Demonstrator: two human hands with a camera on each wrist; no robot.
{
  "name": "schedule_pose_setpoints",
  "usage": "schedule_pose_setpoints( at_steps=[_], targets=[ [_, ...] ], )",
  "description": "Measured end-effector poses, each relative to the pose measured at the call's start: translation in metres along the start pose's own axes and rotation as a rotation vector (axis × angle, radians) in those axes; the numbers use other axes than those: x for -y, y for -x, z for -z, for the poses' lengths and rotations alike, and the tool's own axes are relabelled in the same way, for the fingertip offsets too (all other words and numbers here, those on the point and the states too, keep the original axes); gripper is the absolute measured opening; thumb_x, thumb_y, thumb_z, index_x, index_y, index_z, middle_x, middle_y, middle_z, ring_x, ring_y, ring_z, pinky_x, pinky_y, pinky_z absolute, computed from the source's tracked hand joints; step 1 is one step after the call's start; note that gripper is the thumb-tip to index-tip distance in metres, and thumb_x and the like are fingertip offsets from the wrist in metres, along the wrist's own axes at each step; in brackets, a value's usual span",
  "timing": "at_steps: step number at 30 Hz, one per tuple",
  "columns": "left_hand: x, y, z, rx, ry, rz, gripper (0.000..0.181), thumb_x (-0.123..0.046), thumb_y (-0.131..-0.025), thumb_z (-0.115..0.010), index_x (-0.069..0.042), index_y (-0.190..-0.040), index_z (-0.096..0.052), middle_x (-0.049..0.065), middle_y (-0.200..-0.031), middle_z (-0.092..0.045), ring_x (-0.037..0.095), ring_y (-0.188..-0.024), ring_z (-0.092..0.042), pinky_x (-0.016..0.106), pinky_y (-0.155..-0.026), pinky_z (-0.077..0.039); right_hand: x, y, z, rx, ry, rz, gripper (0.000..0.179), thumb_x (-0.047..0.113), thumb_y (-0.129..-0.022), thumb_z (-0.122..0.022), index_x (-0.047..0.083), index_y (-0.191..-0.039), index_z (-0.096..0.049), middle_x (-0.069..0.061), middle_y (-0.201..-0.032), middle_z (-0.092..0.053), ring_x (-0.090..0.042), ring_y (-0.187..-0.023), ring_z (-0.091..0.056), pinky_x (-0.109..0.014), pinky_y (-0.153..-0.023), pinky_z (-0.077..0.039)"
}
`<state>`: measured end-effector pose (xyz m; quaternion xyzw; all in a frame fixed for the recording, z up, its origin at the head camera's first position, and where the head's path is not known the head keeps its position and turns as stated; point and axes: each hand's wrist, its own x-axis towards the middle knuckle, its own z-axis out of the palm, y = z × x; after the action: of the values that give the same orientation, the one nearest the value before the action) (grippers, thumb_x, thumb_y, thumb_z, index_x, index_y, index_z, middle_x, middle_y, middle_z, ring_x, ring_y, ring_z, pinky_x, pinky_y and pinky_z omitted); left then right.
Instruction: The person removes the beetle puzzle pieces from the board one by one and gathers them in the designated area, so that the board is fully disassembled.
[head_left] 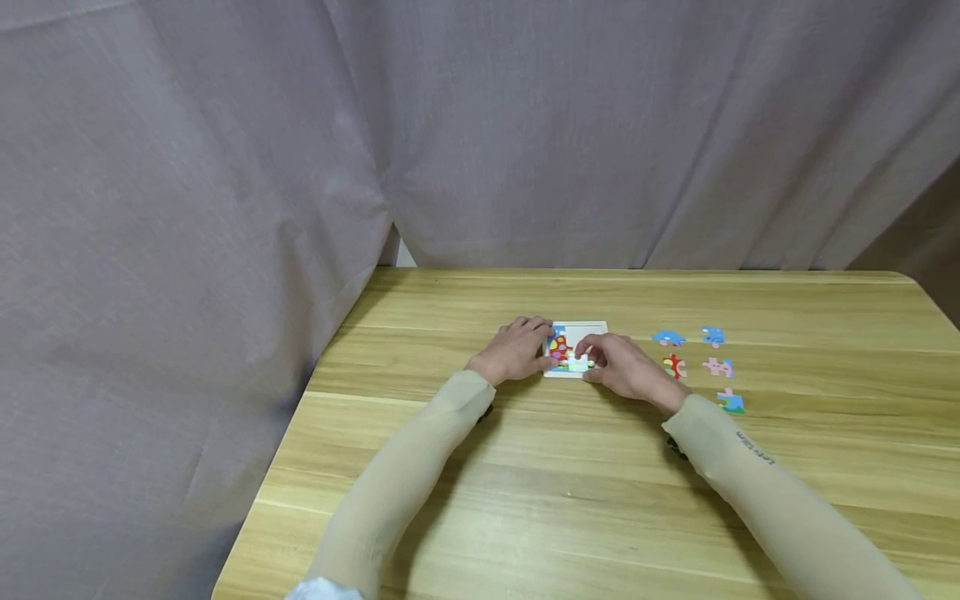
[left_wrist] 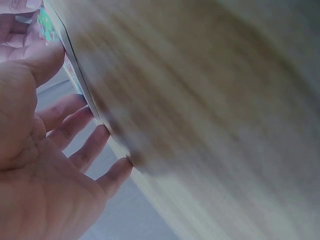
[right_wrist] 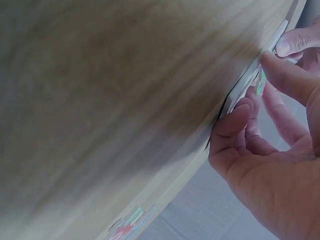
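A small white-framed puzzle tray (head_left: 581,324) lies flat on the table between the two hands. Red-and-yellow puzzle pieces (head_left: 558,347) fill its left side, while the upper right shows bare white backing. My left hand (head_left: 516,348) rests at the tray's left edge with its fingers spread; the thumb (left_wrist: 47,62) touches the near rim. My right hand (head_left: 628,367) reaches in from the right and pinches a pale green-and-white puzzle piece (head_left: 577,363) low in the tray. In the right wrist view that green puzzle piece (right_wrist: 260,82) is partly hidden by fingers.
Several loose puzzle pieces lie to the right: two blue ones at the back, including this piece (head_left: 713,335), a red one (head_left: 674,367), a pink one (head_left: 720,367) and a blue-green one (head_left: 730,402). A grey curtain (head_left: 525,150) hangs behind the wooden table (head_left: 510,500).
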<state>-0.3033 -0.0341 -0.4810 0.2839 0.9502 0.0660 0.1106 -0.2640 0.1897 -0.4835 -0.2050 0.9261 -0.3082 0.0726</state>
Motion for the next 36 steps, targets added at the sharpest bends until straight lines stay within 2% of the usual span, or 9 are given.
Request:
schedule_pose_setpoints(
  at_steps=[6, 16, 26, 36],
  targets=[
    [0.0, 0.0, 0.0, -0.001, -0.005, 0.0, 0.061, -0.046, -0.111, -0.061, -0.016, -0.163, -0.05, 0.0, -0.177, -0.039, 0.025, -0.164, -0.038, 0.051, -0.133, -0.039, 0.001, 0.002, 0.001, 0.007, -0.004, 0.003, 0.022, 0.005, -0.094, -0.082, 0.006, -0.115, -0.075, -0.013, -0.101, -0.072, -0.022, -0.092, -0.064, -0.035, -0.082, -0.05],
    [0.001, 0.0, 0.0, 0.004, 0.018, -0.007, 0.061, -0.047, -0.112, -0.06, -0.016, -0.163, -0.049, 0.001, -0.178, -0.037, 0.026, -0.165, -0.036, 0.051, -0.135, -0.037, -0.001, 0.0, 0.0, -0.036, 0.008, -0.009, 0.023, 0.005, -0.092, -0.083, -0.002, -0.114, -0.076, -0.009, -0.092, -0.071, -0.017, -0.085, -0.062, -0.029, -0.077, -0.049],
    [0.002, 0.0, -0.001, 0.024, 0.044, 0.004, 0.078, -0.058, -0.105, -0.067, -0.018, -0.167, -0.044, 0.0, -0.18, -0.035, 0.027, -0.167, -0.033, 0.053, -0.137, -0.033, -0.001, 0.001, 0.001, -0.036, 0.049, -0.026, 0.027, 0.009, -0.094, -0.083, -0.006, -0.115, -0.076, -0.012, -0.094, -0.073, -0.019, -0.085, -0.063, -0.029, -0.075, -0.05],
    [0.003, 0.0, -0.001, 0.029, 0.062, 0.011, 0.084, -0.061, -0.101, -0.072, -0.02, -0.168, -0.043, -0.001, -0.179, -0.036, 0.026, -0.166, -0.034, 0.051, -0.137, -0.033, -0.005, 0.018, 0.009, -0.068, 0.028, -0.03, 0.027, 0.01, -0.095, -0.082, -0.007, -0.115, -0.076, -0.012, -0.094, -0.071, -0.018, -0.084, -0.061, -0.027, -0.073, -0.048]
  ],
)
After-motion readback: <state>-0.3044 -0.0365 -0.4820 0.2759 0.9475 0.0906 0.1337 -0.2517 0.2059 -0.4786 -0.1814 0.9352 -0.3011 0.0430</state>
